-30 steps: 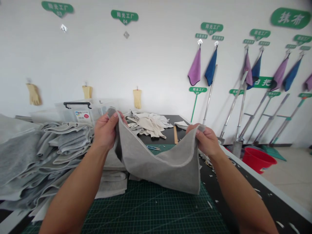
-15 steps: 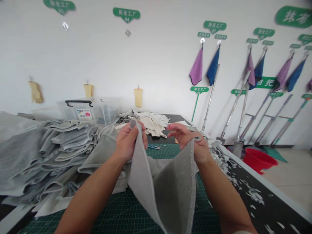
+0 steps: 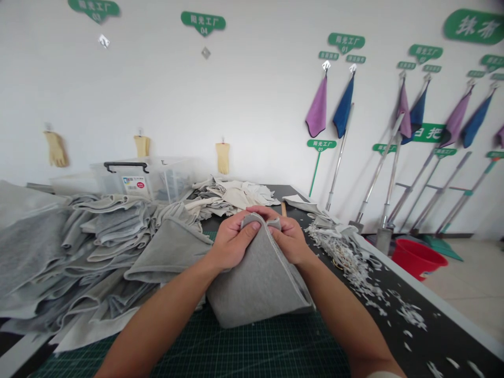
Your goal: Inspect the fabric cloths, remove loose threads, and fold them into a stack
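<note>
A grey cloth [image 3: 255, 283] with a stitched edge hangs from both hands over the green cutting mat [image 3: 252, 346]. My left hand [image 3: 234, 239] is closed on its upper edge, the thumb lying across the front of the fabric. Close beside it, my right hand [image 3: 289, 236] grips the same edge, with a small fold of cloth between thumb and fingers. The hands nearly meet at the top of the cloth, and the fingertips behind it are partly hidden.
Grey cloths [image 3: 118, 226] are piled at the left, before a clear plastic box [image 3: 114, 181]. Pale cloths [image 3: 244, 194] lie at the back. Scraps [image 3: 350, 257] cover the dark table's right side. A red bucket [image 3: 419, 257] stands beyond.
My hands have come together from apart, and my right fingers have closed on the cloth. The cloth, spread open between them before, now hangs folded with its lower edge higher.
</note>
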`<state>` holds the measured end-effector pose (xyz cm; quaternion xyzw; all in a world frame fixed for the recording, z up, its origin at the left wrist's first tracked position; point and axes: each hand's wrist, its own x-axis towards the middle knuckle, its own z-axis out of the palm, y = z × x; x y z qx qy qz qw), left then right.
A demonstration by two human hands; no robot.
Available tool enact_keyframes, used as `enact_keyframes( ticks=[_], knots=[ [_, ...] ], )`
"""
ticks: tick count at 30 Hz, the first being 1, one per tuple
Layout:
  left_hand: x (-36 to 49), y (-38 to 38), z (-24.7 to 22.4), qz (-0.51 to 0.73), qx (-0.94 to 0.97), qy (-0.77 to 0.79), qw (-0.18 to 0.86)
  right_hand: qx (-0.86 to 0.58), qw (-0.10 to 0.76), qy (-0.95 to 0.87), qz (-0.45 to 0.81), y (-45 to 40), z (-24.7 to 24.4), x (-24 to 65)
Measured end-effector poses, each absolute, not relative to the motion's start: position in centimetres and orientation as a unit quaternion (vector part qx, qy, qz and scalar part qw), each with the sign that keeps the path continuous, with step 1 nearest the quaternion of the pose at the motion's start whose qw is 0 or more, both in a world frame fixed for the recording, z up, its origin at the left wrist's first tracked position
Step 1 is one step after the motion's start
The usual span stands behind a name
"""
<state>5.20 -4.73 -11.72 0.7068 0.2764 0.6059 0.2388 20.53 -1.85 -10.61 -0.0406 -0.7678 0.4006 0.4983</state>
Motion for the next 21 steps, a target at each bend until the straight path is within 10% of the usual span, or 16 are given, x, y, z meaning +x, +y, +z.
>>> enact_keyframes(
  ticks=[21],
  knots=[
    [4.6,-5.0,-12.1,0.456,0.775,0.316,0.3,-0.12,0.44,-0.767,0.452,-1.4,-12.3,20.3]
  ],
)
